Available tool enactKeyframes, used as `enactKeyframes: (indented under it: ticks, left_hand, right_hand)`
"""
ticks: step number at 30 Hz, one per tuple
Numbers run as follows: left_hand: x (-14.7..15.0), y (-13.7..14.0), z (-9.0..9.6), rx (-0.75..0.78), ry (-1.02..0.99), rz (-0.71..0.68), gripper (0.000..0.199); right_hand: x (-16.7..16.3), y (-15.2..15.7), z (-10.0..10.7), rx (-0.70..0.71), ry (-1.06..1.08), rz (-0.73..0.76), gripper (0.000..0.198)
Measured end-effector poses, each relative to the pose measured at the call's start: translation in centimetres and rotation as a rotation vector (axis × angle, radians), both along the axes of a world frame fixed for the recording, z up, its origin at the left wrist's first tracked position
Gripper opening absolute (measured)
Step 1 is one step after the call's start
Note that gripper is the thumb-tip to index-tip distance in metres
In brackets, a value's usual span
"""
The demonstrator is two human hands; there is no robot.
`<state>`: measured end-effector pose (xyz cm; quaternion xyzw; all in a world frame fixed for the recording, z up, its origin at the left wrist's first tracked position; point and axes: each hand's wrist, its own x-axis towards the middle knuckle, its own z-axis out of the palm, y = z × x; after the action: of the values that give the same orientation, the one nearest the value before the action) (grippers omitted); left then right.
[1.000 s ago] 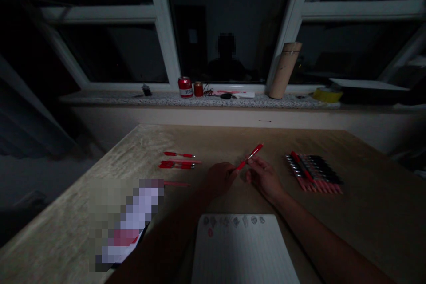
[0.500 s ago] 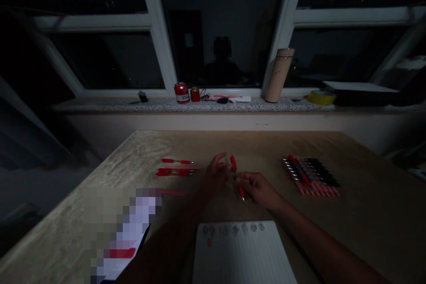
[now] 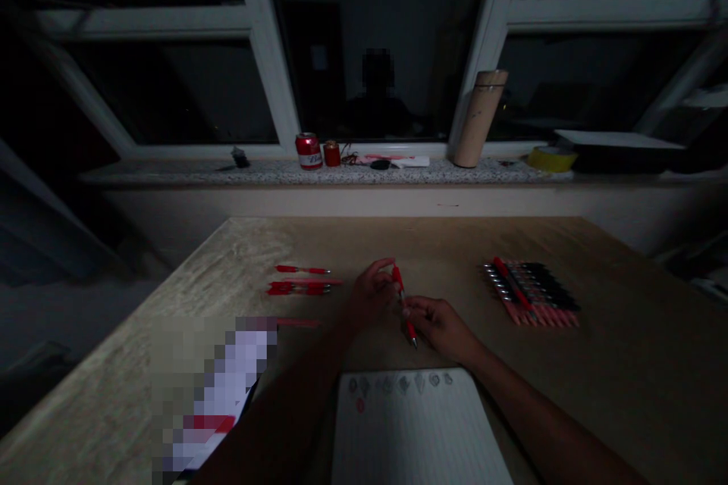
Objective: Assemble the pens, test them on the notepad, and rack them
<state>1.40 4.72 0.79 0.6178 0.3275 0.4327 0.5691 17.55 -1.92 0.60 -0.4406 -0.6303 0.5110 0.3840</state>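
Above the notepad, a red pen [image 3: 410, 331] is held slanted between my two hands, its tip pointing down and toward me. The fingers of my right hand [image 3: 437, 323] are closed in a pinch around its middle. My left hand [image 3: 371, 293] is at the upper part of the pen, with the index fingertip at its top end and the thumb against its side. Below lies the lined notepad [image 3: 418, 432], with a row of dark sketched shapes along its top and one small red mark [image 3: 360, 405] under them.
Several red pens [image 3: 299, 289] lie at the left with a single pen [image 3: 302, 270] behind them. Rows of black pens and pinkish pencils [image 3: 531, 294] lie at the right, a red pen across them. The windowsill bears a red can [image 3: 309, 151], a tumbler [image 3: 481, 119] and yellow tape [image 3: 552, 159].
My left hand has come closer to the pen, its index finger now at the top end and its thumb on the side. My right hand keeps its pinch. The view has tilted slightly down.
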Motion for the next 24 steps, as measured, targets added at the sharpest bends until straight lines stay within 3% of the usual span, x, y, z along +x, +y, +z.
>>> enactKeyframes:
  ticks: [24]
  left_hand:
    - [0.04,0.06,-0.14,0.007,0.045,-0.015,0.056]
  right_hand:
    - [0.16,0.18,-0.35,0.039,0.000,-0.013,0.029]
